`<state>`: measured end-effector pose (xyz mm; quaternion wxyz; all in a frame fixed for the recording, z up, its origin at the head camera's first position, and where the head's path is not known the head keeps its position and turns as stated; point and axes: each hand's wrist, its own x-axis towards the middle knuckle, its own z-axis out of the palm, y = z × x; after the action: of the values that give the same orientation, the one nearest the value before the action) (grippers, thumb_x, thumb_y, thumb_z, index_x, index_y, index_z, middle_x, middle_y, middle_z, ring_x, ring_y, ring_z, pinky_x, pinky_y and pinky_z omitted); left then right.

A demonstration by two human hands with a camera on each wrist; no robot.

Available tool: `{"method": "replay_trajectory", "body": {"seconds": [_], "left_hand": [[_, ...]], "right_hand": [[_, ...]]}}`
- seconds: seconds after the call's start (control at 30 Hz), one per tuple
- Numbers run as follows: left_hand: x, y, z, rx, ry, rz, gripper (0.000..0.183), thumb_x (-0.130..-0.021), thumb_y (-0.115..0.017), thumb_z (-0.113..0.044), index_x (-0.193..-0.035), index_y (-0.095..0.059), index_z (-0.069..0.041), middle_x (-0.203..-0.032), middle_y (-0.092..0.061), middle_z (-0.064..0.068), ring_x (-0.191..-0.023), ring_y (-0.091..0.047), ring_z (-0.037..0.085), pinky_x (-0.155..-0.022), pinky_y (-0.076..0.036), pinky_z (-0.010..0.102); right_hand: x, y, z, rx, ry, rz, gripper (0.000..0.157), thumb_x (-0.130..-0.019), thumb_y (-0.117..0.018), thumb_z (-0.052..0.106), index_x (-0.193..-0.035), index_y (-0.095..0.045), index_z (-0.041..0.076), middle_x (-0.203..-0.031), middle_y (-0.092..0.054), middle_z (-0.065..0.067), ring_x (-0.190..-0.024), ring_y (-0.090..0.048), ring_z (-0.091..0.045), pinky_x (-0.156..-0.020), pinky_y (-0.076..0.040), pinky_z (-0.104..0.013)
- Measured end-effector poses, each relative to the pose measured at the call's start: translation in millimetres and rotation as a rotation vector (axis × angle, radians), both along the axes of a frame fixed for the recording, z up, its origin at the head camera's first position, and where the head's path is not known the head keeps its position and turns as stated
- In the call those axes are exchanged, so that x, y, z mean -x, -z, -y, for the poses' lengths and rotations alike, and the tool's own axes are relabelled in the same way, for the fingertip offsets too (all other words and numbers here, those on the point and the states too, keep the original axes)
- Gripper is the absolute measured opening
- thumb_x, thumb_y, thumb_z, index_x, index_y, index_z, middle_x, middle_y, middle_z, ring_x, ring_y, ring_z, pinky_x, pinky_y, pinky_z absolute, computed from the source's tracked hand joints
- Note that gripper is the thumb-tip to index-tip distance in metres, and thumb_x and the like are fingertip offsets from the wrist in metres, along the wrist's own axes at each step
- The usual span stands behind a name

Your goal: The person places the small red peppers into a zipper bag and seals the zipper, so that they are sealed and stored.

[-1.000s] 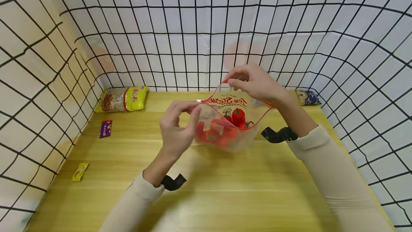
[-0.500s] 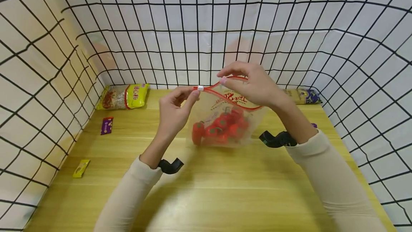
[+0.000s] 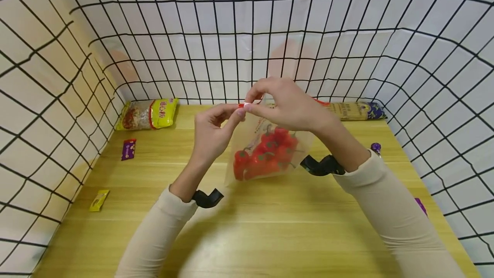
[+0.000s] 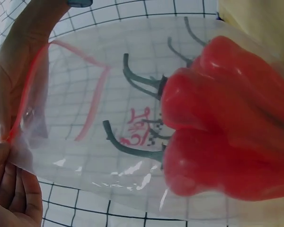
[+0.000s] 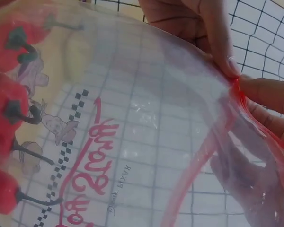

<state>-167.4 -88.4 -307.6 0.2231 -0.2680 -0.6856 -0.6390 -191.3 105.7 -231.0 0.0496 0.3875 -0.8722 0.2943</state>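
A clear zip bag [image 3: 252,130] with a red zip strip and red print hangs over the middle of the table, its lower part full of several red peppers [image 3: 266,155] with green stems. My left hand [image 3: 214,134] pinches the bag's upper left corner between thumb and fingers. Right beside it, thumb and index finger of my right hand [image 3: 291,104] pinch the small white slider [image 3: 246,105] on the zip. Past the pinch, the red strip [image 5: 199,163] stands apart from the other edge in the right wrist view. The left wrist view shows the peppers [image 4: 208,151] close up.
A yellow food packet [image 3: 148,115] lies at the back left, with a purple packet [image 3: 128,149] and a small yellow packet [image 3: 99,200] nearer. A long blue-ended pack [image 3: 359,111] and a purple sweet [image 3: 376,147] lie right. Black wire mesh [image 3: 252,55] encloses the table.
My right hand has come left and down from the bag's raised rim to the slider beside my left hand. The wide mouth has narrowed, and the bag now hangs more upright.
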Motion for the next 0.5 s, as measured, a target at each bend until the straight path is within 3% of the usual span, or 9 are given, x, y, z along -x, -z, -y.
{"method": "replay_trajectory", "body": {"seconds": [0.2,0.4,0.5], "left_hand": [[10.0,14.5,13,-0.011,-0.091,0.012,0.011,-0.090,-0.069,-0.010,-0.094,-0.074,-0.001,-0.081,-0.072,0.008,-0.073,-0.067,0.016,-0.067,-0.054,0.023],[12.4,19.6,42,-0.120,-0.168,0.058,0.014,-0.091,-0.068,-0.012,-0.094,-0.072,0.001,-0.080,-0.070,0.000,-0.071,-0.063,0.019,-0.066,-0.051,0.020],[13.7,23.3,54,-0.160,-0.161,0.086,0.016,-0.091,-0.068,-0.013,-0.096,-0.071,0.002,-0.082,-0.071,0.001,-0.077,-0.066,0.018,-0.076,-0.055,0.022]], "right_hand": [[-2.5,1.4,-16,-0.079,0.040,-0.052,0.017,-0.097,-0.059,0.035,-0.098,-0.066,0.020,-0.098,-0.065,0.008,-0.097,-0.057,-0.013,-0.086,-0.046,-0.036],[2.0,17.2,-74,-0.084,0.163,-0.054,0.016,-0.097,-0.059,0.035,-0.097,-0.065,0.020,-0.095,-0.066,0.006,-0.093,-0.057,-0.011,-0.083,-0.046,-0.036],[-1.0,23.4,-107,-0.085,0.230,-0.046,0.014,-0.098,-0.058,0.035,-0.096,-0.064,0.022,-0.094,-0.065,0.008,-0.089,-0.054,-0.007,-0.079,-0.044,-0.034]]}}
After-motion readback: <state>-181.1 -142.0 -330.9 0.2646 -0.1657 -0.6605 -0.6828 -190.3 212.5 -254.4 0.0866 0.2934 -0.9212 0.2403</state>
